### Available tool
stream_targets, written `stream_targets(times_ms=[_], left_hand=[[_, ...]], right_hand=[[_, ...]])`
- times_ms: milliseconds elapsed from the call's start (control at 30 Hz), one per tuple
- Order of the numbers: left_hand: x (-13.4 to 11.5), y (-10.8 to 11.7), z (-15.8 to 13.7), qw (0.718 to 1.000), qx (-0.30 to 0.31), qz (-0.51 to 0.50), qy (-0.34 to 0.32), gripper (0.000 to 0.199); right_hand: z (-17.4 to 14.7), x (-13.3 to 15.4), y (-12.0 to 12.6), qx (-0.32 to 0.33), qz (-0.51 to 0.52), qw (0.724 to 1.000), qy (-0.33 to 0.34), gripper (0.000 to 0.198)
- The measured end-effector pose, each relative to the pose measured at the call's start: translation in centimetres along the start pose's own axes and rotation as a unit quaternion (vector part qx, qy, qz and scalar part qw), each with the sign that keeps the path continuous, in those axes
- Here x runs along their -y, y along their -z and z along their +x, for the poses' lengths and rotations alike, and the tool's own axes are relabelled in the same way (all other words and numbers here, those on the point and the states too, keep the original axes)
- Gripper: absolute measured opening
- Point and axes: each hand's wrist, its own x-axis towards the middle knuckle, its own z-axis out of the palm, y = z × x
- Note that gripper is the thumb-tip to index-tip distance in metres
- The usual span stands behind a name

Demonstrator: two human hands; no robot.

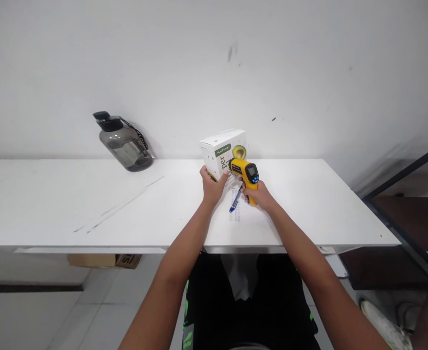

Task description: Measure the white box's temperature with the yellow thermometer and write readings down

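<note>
My left hand (213, 185) grips the lower part of a white box (210, 154) with a green label and an avocado picture, which is tilted above the table. In my right hand (259, 193) is a yellow and black infrared thermometer (241, 169), its small screen facing me and its front end close against the box's printed face. Below the thermometer, a blue pen (235, 203) slants beside my right fingers; I cannot tell whether they touch it. Under the pen lies a sheet of paper (250, 221) with handwritten lines, partly hidden by my hands.
A grey transparent bottle (124, 143) with a black cap stands left on the white table (126, 209), near the wall. Right of the table is a dark metal frame (407, 175). A cardboard box (104, 260) sits below the table at left.
</note>
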Motion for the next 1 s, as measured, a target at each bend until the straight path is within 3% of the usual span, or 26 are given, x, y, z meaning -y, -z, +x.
stream_targets(times_ms=[1000], left_hand=[[0.03,-0.12,-0.1,1.0,-0.003,-0.007,-0.01,0.069]], right_hand=[[-0.04,0.01,-0.12,0.01,0.004,1.0,0.003,0.042]])
